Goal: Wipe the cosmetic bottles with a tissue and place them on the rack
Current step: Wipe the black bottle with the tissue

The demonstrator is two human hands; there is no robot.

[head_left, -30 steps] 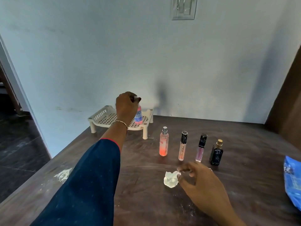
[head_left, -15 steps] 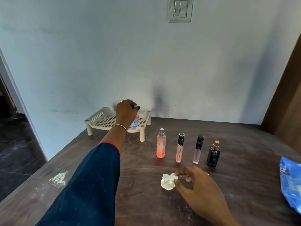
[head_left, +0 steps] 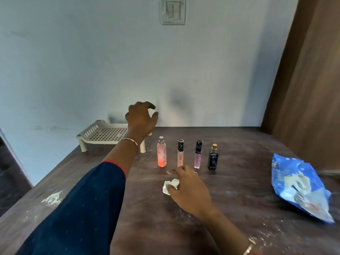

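A cream slotted rack [head_left: 103,134] stands at the table's back left by the wall. My left hand [head_left: 140,119] hovers over its right end, fingers spread and holding nothing; it hides whatever stands behind it on the rack. In a row on the table stand a pink spray bottle [head_left: 161,152], a peach lip-gloss tube [head_left: 180,153], a purple gloss tube [head_left: 198,155] and a dark perfume bottle [head_left: 213,158]. A crumpled white tissue [head_left: 170,184] lies in front of them, with my right hand [head_left: 189,190] resting on it, fingertips touching its right side.
A blue plastic packet [head_left: 299,184] lies on the dark wooden table [head_left: 239,208] at the right. White powdery smears mark the table's left front. A brown wooden panel rises at the right; a wall switch is above.
My left hand set the small pink bottle down on the rack, let go, and lifted with fingers spread. My right hand stayed by the tissue.
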